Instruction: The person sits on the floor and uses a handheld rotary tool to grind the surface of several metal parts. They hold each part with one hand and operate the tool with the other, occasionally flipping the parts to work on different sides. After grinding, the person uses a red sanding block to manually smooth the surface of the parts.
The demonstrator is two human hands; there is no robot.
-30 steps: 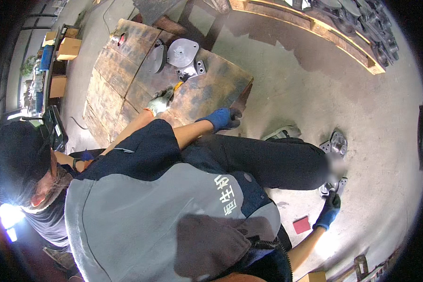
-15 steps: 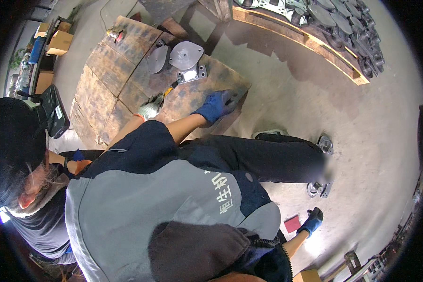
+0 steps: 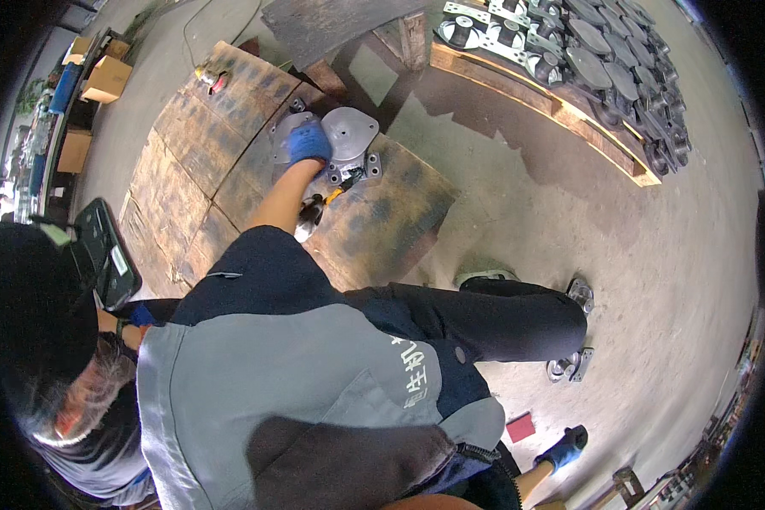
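My left hand (image 3: 308,140), in a blue glove, is closed on the near side of a round grey metal plate (image 3: 280,149), hiding its right part and my fingertips. A second round metal plate (image 3: 349,132) lies beside it, with a bracket with holes (image 3: 371,167) at its near edge. At that bracket is a yellow-and-black tool (image 3: 338,193), its kind unclear. A co-worker's light-gloved hand (image 3: 306,225) is at the tool's near end, partly behind my forearm. My right hand (image 3: 564,450), in a blue glove with dark fingers, is away at the lower right, fingers curled; any contents are hidden.
The plates lie on a worn wooden board (image 3: 178,170). A wooden pallet (image 3: 535,106) with many metal wheel assemblies stands far right. Round metal parts (image 3: 565,367) and a red square (image 3: 521,427) are on the floor. A co-worker in a dark cap (image 3: 38,297) is close at left.
My left hand has moved from the board's right-hand edge leftward onto the left round plate. The whole view has shifted, so the board and parts sit lower. The right hand stays off to the side.
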